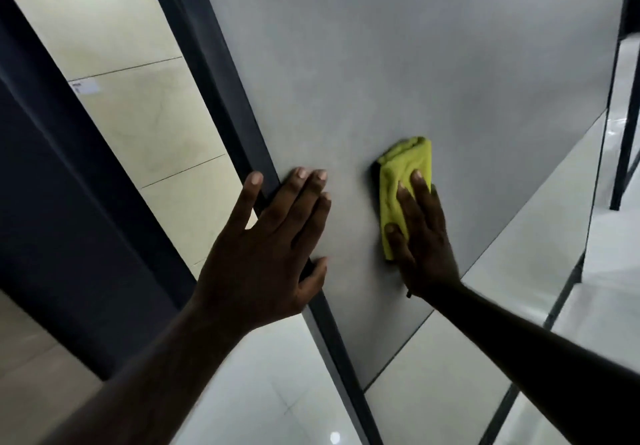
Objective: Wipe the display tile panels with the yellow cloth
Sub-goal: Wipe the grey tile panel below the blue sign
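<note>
While the left hand (263, 254) lies flat on the panel (415, 64), the straight-fingered right hand (420, 237) presses the yellow cloth (405, 164).

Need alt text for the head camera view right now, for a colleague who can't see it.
The right hand presses a folded yellow cloth against a grey tile panel. The left hand rests flat on the panel's left edge, beside its dark frame.

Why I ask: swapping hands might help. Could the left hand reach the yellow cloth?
Probably yes: the left hand rests on the grey panel beside the yellow cloth, bare tile between; the right hand covers part.
</note>
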{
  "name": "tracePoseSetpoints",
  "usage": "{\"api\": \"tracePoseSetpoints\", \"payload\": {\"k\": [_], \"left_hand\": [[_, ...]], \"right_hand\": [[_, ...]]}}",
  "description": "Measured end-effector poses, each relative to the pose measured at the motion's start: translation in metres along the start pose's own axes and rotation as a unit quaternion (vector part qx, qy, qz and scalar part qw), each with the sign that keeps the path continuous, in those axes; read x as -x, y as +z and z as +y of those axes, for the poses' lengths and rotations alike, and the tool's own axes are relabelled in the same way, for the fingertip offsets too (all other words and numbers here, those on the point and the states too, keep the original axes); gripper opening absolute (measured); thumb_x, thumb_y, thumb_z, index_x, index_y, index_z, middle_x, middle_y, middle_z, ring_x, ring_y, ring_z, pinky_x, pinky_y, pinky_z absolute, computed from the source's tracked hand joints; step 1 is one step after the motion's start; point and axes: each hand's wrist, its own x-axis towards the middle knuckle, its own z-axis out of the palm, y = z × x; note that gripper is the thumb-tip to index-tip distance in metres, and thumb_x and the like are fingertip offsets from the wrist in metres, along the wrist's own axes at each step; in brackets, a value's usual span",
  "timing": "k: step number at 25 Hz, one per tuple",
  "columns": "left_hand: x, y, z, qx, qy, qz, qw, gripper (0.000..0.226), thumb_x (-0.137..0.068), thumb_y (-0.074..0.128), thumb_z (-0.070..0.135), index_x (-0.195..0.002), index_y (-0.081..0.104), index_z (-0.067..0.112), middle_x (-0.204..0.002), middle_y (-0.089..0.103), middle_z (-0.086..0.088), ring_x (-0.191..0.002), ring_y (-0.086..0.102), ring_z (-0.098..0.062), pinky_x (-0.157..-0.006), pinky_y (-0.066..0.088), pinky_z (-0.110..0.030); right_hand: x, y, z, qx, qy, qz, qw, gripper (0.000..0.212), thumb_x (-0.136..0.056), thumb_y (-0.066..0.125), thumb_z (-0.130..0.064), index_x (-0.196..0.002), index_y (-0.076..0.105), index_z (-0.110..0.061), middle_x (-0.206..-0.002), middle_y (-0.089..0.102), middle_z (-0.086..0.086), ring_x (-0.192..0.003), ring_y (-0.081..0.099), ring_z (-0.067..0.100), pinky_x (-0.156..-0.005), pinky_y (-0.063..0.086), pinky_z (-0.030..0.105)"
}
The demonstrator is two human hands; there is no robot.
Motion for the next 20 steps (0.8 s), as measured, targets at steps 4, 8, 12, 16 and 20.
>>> {"api": "tracePoseSetpoints", "payload": {"k": [4,8,12,16,20], "left_hand": [[0.021,0.018,0.034,-0.015,0.011,0.0,1.0,0.079,-0.098,0.061,0.054,-0.161,0.052,0.007,-0.172,0.041,-0.012,-0.161,0.035,-0.033,-0.132,-0.003,-0.067],[0.038,0.027,0.071,-0.024,0.022,-0.011,0.999,0.073,-0.094,0.064,0.054,-0.155,0.062,0.014,-0.167,0.05,-0.005,-0.157,0.039,-0.033,-0.136,0.0,-0.056],[0.054,0.029,0.101,-0.017,0.001,-0.017,1.0,0.072,-0.092,0.067,0.049,-0.155,0.062,0.015,-0.166,0.051,-0.004,-0.158,0.039,-0.032,-0.135,0.009,-0.049],[0.061,0.034,0.117,-0.017,-0.049,0.013,0.999,0.078,-0.084,0.072,0.048,-0.155,0.062,0.015,-0.164,0.053,-0.003,-0.159,0.038,-0.031,-0.135,0.013,-0.047],[0.061,0.047,0.124,-0.01,-0.058,0.054,0.997,0.076,-0.079,0.07,0.044,-0.149,0.068,0.014,-0.158,0.06,-0.003,-0.154,0.045,-0.031,-0.134,0.014,-0.045]], "right_hand": [[0.068,0.018,-0.015,-0.082,0.175,0.006,0.981,0.065,-0.112,0.042,-0.034,-0.17,0.017,-0.023,-0.18,0.004,0.003,-0.166,0.006,0.025,-0.132,0.012,0.061],[0.139,0.024,0.0,-0.117,0.256,0.001,0.959,0.066,-0.109,0.043,-0.04,-0.168,0.012,-0.041,-0.18,-0.001,-0.003,-0.165,0.001,0.012,-0.133,0.012,0.058],[0.179,0.029,0.004,-0.129,0.322,-0.036,0.937,0.069,-0.108,0.045,-0.039,-0.169,0.013,-0.03,-0.18,-0.004,0.005,-0.165,-0.003,0.012,-0.135,0.007,0.042],[0.193,0.026,0.014,-0.157,0.471,-0.008,0.868,0.069,-0.104,0.042,-0.048,-0.164,0.009,-0.038,-0.18,-0.004,0.001,-0.162,-0.005,0.0,-0.134,0.006,0.039],[0.181,0.025,0.034,-0.149,0.386,-0.018,0.91,0.068,-0.108,0.048,-0.037,-0.166,0.014,-0.033,-0.179,0.0,-0.004,-0.164,0.0,0.003,-0.132,0.006,0.024]]}}
